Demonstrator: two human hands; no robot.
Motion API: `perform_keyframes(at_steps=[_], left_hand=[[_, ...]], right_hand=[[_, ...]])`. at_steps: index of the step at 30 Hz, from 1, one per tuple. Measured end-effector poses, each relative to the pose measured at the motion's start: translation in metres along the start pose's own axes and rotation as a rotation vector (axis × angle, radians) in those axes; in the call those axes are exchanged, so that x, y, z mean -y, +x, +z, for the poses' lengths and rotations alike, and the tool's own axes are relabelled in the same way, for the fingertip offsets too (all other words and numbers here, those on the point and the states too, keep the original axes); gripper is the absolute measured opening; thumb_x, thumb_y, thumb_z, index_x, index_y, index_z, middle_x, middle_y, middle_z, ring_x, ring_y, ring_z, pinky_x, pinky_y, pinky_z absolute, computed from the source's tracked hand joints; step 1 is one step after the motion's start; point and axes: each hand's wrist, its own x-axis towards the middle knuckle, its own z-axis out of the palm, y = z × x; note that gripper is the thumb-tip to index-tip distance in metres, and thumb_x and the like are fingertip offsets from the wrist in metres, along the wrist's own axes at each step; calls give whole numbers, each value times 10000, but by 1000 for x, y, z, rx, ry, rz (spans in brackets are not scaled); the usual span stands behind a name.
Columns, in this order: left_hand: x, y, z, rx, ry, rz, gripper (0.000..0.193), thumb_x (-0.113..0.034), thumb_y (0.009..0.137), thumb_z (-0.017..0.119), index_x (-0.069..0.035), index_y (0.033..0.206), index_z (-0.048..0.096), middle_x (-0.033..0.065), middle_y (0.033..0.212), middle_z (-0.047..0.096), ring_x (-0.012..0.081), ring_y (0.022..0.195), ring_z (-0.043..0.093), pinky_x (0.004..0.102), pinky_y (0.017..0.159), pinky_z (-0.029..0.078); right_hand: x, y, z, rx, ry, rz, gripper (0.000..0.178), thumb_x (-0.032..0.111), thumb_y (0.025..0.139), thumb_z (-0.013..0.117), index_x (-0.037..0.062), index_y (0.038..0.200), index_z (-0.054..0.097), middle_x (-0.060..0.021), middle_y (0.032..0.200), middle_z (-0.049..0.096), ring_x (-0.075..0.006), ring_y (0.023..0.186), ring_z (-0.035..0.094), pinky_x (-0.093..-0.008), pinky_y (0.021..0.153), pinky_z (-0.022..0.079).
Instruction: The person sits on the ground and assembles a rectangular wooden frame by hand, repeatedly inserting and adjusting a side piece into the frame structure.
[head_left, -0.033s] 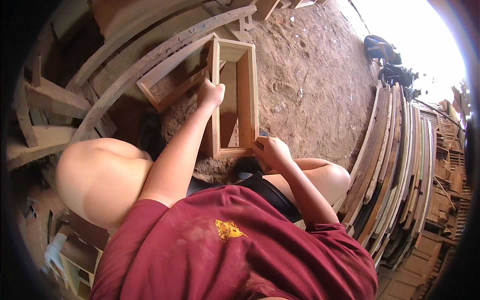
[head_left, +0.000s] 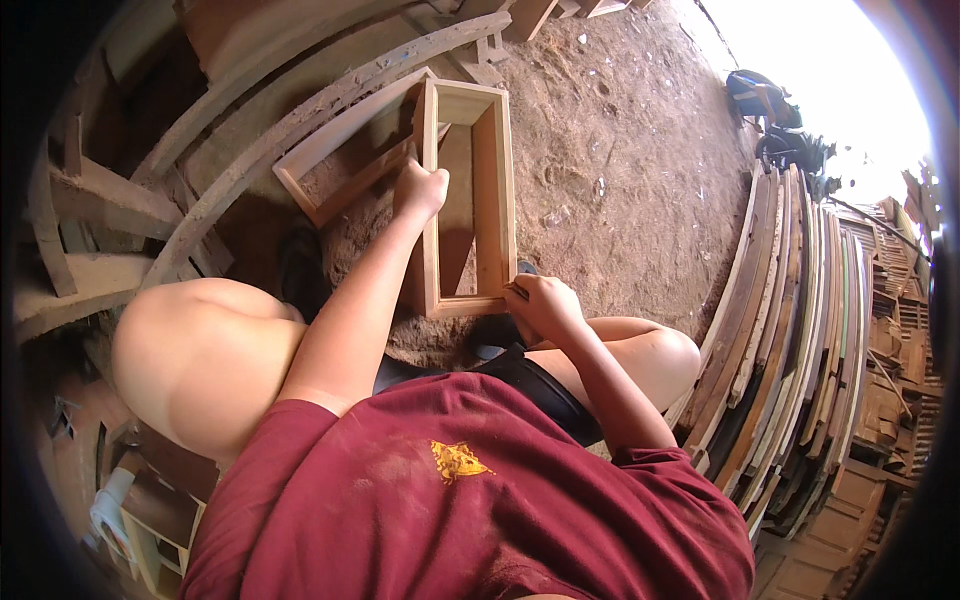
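Wooden frame [head_left: 490, 200], long and rectangular, stands in front of us beyond our folded legs, its short ends near and far; we cannot tell whether it rests on the ground [head_left: 620, 180] or is held above it. Our left hand [head_left: 420, 190] is clenched on its left long side, around the middle. Our right hand [head_left: 547, 303] is curled closed at the near right corner, and we cannot make out what the fingers pinch. To the left, partly hidden behind it, we see a second frame [head_left: 362, 183] lying at a slant. Long boards [head_left: 785, 320] are stacked well apart on the right.
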Motion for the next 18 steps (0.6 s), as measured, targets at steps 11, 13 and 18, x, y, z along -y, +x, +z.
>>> perform_keyframes(at_steps=[11, 13, 18], left_hand=[[-14, -5, -10, -6, 38, -23, 352, -217, 704, 574, 82, 887, 604, 317, 919, 663, 430, 927, 657, 466, 838, 513], [-18, -10, -11, -26, 33, -19, 365, -223, 707, 575, 87, 897, 608, 321, 934, 660, 436, 940, 653, 467, 850, 510], [-12, -11, -5, -136, 82, 8, 406, -251, 718, 578, 110, 901, 609, 334, 935, 653, 457, 937, 645, 472, 847, 509]], right_hand=[[7, 64, 45, -426, 581, 339, 409, 376, 992, 424, -26, 1022, 493, -349, 953, 625, -529, 946, 578, -548, 832, 441], [12, 77, 37, -479, 657, 358, 404, 373, 993, 422, -21, 1039, 498, -347, 978, 625, -525, 958, 578, -547, 839, 438], [0, 133, 24, -434, 664, 214, 415, 377, 1008, 422, -24, 1082, 498, -364, 1029, 586, -518, 996, 560, -538, 839, 438]])
